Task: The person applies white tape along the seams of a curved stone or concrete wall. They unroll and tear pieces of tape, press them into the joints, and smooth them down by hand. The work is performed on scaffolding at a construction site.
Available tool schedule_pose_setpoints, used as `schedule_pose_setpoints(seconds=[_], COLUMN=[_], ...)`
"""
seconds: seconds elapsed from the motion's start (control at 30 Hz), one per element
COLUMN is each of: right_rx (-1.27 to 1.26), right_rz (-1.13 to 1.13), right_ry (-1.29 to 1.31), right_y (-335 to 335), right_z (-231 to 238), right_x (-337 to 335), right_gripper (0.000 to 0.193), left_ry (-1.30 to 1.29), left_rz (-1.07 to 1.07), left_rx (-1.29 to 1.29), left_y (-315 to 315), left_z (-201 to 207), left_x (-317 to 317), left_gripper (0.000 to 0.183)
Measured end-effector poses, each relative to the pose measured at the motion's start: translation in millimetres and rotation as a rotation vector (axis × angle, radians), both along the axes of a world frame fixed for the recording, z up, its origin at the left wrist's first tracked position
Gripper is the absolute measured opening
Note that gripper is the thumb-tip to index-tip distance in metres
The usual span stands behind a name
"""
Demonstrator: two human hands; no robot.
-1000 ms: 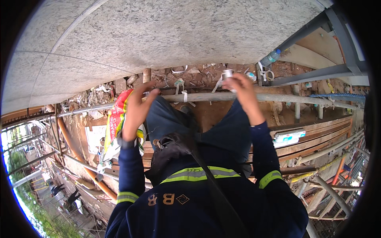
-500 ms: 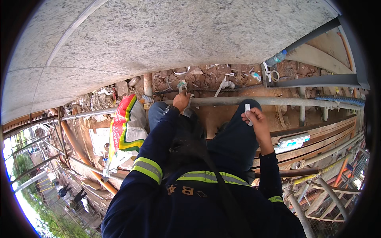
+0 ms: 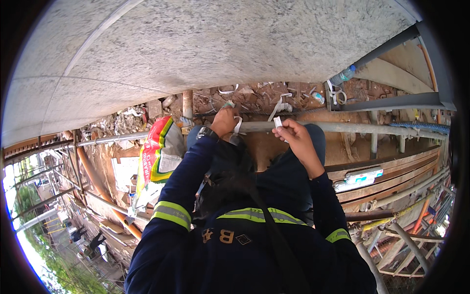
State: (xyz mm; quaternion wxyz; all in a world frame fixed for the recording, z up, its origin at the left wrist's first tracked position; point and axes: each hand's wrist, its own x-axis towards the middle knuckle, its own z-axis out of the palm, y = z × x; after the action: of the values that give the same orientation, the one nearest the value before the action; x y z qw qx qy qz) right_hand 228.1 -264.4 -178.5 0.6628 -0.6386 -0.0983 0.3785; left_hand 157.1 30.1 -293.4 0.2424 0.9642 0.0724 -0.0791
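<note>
The right hand [image 3: 297, 140] is pinching a short white strip [image 3: 277, 121] between thumb and fingertips; this grip is leaving no gap beyond the strip's own thickness. The strip's free end is pointing up and away from the fingers, probably because so small a piece is needing only a hold near one end. It is showing against the grey metal pipe [image 3: 338, 127], though whether the two are touching I cannot tell.

The left hand [image 3: 223, 122] is reaching to the pipe, back of the hand uppermost and fingers curling down beyond it. That grip is hiding its own fingertips, so I cannot tell how far open it is or whether it is holding anything. A looped white band [image 3: 238, 124] is hanging at the pipe just beside it.

The person's knees are spreading to either side, seemingly giving both hands room between them. A red, yellow and white sack [image 3: 152, 157] is resting beside the left knee, likely to be within easy reach. At the right, a white-and-blue package [image 3: 360, 177] is lying on wooden planks [image 3: 391, 182], which are presumably serving as a ledge.
</note>
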Motion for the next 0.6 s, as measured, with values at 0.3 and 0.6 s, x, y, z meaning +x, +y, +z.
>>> schedule_pose_setpoints(seconds=[0.3, 0.6], right_rx=[0.167, 0.495], right_rz=[0.28, 0.45], right_ry=[-0.68, -0.205], right_y=[48.0, 10.3], right_z=[54.6, 155.2], right_x=[-13.9, -22.1], right_gripper=[0.02, 0.006], left_ry=[-0.024, -0.244], left_rz=[0.147, 0.125], left_rx=[-0.99, -0.96], left_y=[-18.6, -18.8], left_z=[254.0, 385.7], left_x=[-7.9, -72.1], left_gripper=[0.013, 0.035])
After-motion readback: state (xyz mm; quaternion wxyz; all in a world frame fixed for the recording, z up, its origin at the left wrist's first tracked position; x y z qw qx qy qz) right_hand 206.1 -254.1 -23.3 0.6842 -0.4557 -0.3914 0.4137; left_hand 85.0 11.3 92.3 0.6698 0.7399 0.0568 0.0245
